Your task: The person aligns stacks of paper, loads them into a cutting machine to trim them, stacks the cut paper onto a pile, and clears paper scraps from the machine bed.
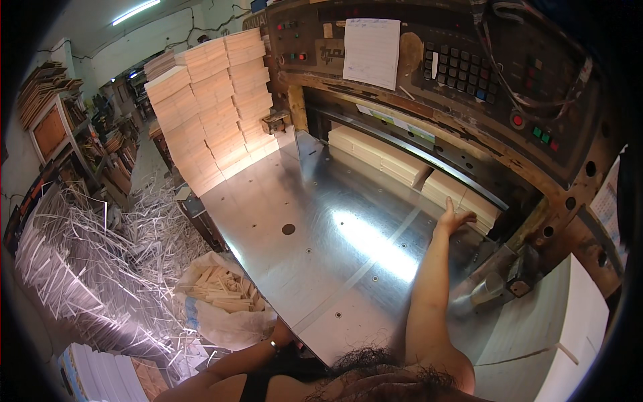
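My right arm reaches across the metal table of a paper cutting machine. At its far side, my right hand is open, thumb raised and fingers spread, against or right beside the front of a cream paper stack. That stack lies under the machine's metal bar, with another paper stack to its left and a narrow gap between them. My left hand is low at the table's front edge, its fingers hidden by the edge.
Tall piles of cut paper stand on the table's back left. A control panel with keys and buttons runs above the opening. On the left floor lie heaps of paper strips and a sack of offcuts. Large white sheets are stacked at right.
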The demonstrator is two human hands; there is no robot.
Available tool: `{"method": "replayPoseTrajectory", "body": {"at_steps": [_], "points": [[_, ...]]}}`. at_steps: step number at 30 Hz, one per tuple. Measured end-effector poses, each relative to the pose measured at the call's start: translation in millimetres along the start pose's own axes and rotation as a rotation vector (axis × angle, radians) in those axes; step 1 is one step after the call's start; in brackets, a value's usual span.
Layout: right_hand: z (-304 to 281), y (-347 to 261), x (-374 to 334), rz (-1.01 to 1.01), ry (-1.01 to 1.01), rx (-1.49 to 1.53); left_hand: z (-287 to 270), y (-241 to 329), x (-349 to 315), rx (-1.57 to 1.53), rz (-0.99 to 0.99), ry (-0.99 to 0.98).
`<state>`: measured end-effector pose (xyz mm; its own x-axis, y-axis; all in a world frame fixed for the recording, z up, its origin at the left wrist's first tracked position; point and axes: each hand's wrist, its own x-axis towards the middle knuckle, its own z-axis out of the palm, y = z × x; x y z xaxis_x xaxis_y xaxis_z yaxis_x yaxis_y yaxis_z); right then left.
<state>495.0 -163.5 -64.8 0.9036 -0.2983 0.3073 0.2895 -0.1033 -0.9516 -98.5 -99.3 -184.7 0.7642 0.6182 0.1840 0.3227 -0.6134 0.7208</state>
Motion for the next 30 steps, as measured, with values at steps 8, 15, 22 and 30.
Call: {"method": "replayPoseTrajectory", "body": {"at_steps": [8,15,22,30], "points": [[-1.5,-0.4,0.6,-0.009,0.029,0.018,-0.9,14.3,-0.8,-0.072,-0.047,0.040],[-5.2,1.9,5.1,0.006,0.041,-0.009,-0.3,14.2,-2.4,-0.060,-0.061,-0.037],[-5.3,0.3,3.4,0.010,0.015,-0.028,3.3,6.3,-4.9,-0.019,-0.024,-0.017],[-5.4,1.3,2.6,0.002,0.022,-0.052,6.6,-1.1,-7.0,0.017,0.003,-0.012]]}}
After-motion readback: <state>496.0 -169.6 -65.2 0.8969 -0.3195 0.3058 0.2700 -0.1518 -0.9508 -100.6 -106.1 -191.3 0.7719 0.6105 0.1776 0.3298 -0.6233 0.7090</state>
